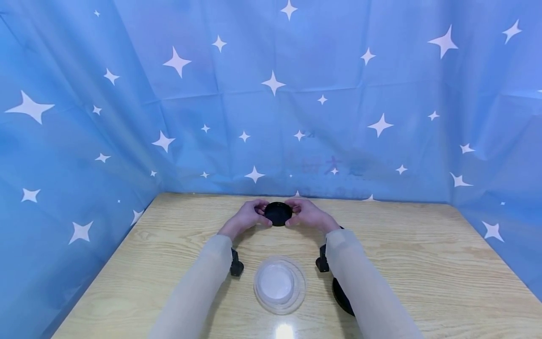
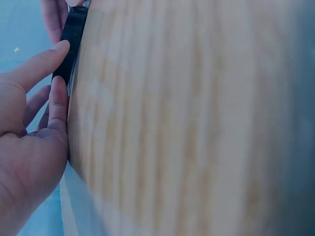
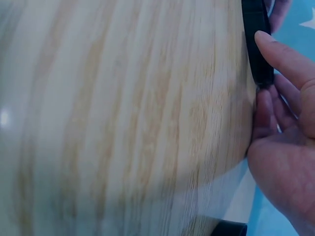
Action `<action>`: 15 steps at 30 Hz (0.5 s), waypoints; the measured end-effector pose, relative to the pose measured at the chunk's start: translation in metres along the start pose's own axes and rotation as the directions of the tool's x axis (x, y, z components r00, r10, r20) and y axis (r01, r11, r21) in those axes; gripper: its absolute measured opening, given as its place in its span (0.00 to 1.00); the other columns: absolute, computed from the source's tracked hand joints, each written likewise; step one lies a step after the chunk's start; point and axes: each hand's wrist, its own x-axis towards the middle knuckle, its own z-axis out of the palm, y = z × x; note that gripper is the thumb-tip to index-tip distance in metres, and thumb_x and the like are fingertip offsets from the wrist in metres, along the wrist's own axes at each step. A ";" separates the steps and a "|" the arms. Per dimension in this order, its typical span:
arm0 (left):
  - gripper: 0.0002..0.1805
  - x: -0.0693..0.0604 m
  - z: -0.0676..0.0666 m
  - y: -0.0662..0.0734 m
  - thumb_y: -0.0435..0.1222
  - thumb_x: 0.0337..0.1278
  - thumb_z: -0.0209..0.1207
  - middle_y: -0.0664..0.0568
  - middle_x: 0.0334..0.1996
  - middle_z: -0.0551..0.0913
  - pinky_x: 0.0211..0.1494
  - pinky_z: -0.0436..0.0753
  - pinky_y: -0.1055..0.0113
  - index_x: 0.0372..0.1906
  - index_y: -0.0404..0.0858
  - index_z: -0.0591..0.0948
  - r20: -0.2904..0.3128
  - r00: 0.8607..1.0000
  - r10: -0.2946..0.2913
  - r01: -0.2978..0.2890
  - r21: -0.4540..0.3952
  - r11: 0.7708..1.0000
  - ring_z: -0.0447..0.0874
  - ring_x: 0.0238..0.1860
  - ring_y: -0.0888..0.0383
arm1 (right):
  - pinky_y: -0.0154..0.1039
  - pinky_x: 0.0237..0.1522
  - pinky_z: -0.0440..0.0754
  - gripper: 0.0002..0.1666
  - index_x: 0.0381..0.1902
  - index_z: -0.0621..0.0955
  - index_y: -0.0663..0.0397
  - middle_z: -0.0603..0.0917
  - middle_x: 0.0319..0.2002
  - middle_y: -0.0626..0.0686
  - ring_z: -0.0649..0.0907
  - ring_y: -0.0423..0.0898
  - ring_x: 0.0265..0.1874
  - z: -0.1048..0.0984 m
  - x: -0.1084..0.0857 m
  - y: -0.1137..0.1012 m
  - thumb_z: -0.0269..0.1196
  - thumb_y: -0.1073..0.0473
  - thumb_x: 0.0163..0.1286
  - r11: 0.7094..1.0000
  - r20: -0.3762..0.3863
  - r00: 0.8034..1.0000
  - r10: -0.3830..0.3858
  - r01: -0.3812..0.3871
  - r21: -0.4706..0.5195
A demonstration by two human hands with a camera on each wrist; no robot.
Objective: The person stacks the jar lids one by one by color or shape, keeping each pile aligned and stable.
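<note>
A small, shallow black round dish (image 1: 278,214) sits near the far edge of the wooden table, between both hands. My left hand (image 1: 251,214) grips its left rim, with the thumb on the near side and the other fingers round the far side. On the opposite side my right hand (image 1: 309,214) holds the rim in the same way. Each wrist view shows the dish edge-on, low against the tabletop; the thumb of the left hand (image 2: 37,118) and that of the right hand (image 3: 290,108) press its side wall.
A clear round plastic container with a wide rim (image 1: 280,285) stands between the forearms. Right of it, a larger black round piece (image 1: 342,297) is partly hidden under the right forearm. A blue star-patterned curtain (image 1: 271,117) closes off the table's back and sides.
</note>
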 end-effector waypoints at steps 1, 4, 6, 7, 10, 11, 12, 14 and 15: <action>0.36 0.000 -0.001 0.000 0.23 0.46 0.74 0.42 0.52 0.81 0.58 0.78 0.62 0.65 0.30 0.77 0.001 1.000 0.003 -0.003 0.002 1.000 0.77 0.50 0.50 | 0.54 0.69 0.70 0.44 0.74 0.68 0.66 0.69 0.72 0.64 0.71 0.62 0.66 0.000 0.000 0.000 0.73 0.69 0.62 1.000 -0.001 1.000 0.005 -0.005 -0.001; 0.35 0.001 -0.001 -0.001 0.24 0.47 0.74 0.42 0.52 0.81 0.59 0.78 0.61 0.65 0.30 0.77 -0.001 1.000 0.009 -0.009 0.008 1.000 0.77 0.50 0.50 | 0.54 0.68 0.72 0.43 0.74 0.69 0.64 0.69 0.72 0.63 0.71 0.62 0.66 -0.001 0.001 0.001 0.73 0.68 0.63 1.000 -0.006 1.000 0.015 -0.015 0.002; 0.35 0.001 -0.001 -0.002 0.24 0.47 0.74 0.43 0.51 0.81 0.58 0.78 0.62 0.65 0.30 0.77 0.002 1.000 0.009 -0.009 0.003 1.000 0.77 0.49 0.51 | 0.54 0.67 0.73 0.43 0.74 0.69 0.64 0.70 0.72 0.63 0.71 0.62 0.66 -0.001 0.001 0.001 0.73 0.69 0.62 1.000 -0.005 1.000 0.018 -0.018 0.016; 0.36 0.000 -0.001 -0.003 0.23 0.47 0.74 0.43 0.51 0.81 0.57 0.78 0.62 0.65 0.30 0.77 0.003 1.000 0.007 -0.007 0.000 1.000 0.77 0.49 0.51 | 0.53 0.66 0.73 0.42 0.73 0.70 0.64 0.70 0.71 0.63 0.72 0.62 0.65 0.000 0.001 0.001 0.73 0.69 0.62 1.000 -0.001 1.000 0.016 -0.016 0.020; 0.36 -0.002 -0.001 -0.004 0.23 0.47 0.74 0.44 0.50 0.81 0.56 0.78 0.64 0.65 0.30 0.77 0.011 1.000 -0.004 0.004 -0.008 1.000 0.77 0.48 0.53 | 0.52 0.65 0.75 0.41 0.72 0.71 0.65 0.72 0.70 0.63 0.73 0.61 0.64 0.000 -0.001 0.002 0.73 0.69 0.62 0.999 0.008 1.000 0.020 -0.021 0.040; 0.36 -0.003 -0.001 -0.004 0.23 0.47 0.74 0.44 0.50 0.81 0.56 0.78 0.64 0.65 0.30 0.77 0.013 1.000 -0.004 0.004 -0.010 1.000 0.77 0.48 0.53 | 0.51 0.64 0.75 0.41 0.72 0.71 0.64 0.73 0.69 0.63 0.74 0.61 0.63 0.000 -0.002 0.002 0.74 0.69 0.61 0.999 0.008 1.000 0.023 -0.024 0.042; 0.35 -0.004 -0.001 -0.004 0.23 0.47 0.74 0.44 0.50 0.81 0.56 0.78 0.64 0.65 0.30 0.77 0.015 1.000 -0.004 0.005 -0.012 1.000 0.77 0.48 0.52 | 0.50 0.63 0.76 0.41 0.71 0.72 0.64 0.73 0.69 0.63 0.75 0.60 0.63 0.000 -0.003 0.001 0.74 0.69 0.61 0.999 0.008 1.000 0.025 -0.025 0.046; 0.35 -0.006 -0.001 -0.003 0.24 0.48 0.74 0.43 0.51 0.81 0.57 0.78 0.63 0.66 0.31 0.77 0.013 1.000 -0.009 0.009 -0.014 1.000 0.77 0.49 0.52 | 0.49 0.61 0.77 0.41 0.71 0.72 0.63 0.74 0.68 0.62 0.75 0.60 0.62 0.000 -0.003 0.000 0.74 0.69 0.61 0.998 0.009 1.000 0.030 -0.030 0.058; 0.35 -0.008 -0.001 -0.001 0.24 0.49 0.73 0.43 0.51 0.81 0.57 0.78 0.62 0.66 0.31 0.77 0.009 1.000 -0.006 0.006 -0.013 1.000 0.78 0.49 0.51 | 0.49 0.61 0.78 0.41 0.71 0.72 0.63 0.74 0.68 0.62 0.76 0.60 0.62 -0.001 -0.004 -0.001 0.74 0.69 0.61 0.998 0.010 1.000 0.028 -0.029 0.061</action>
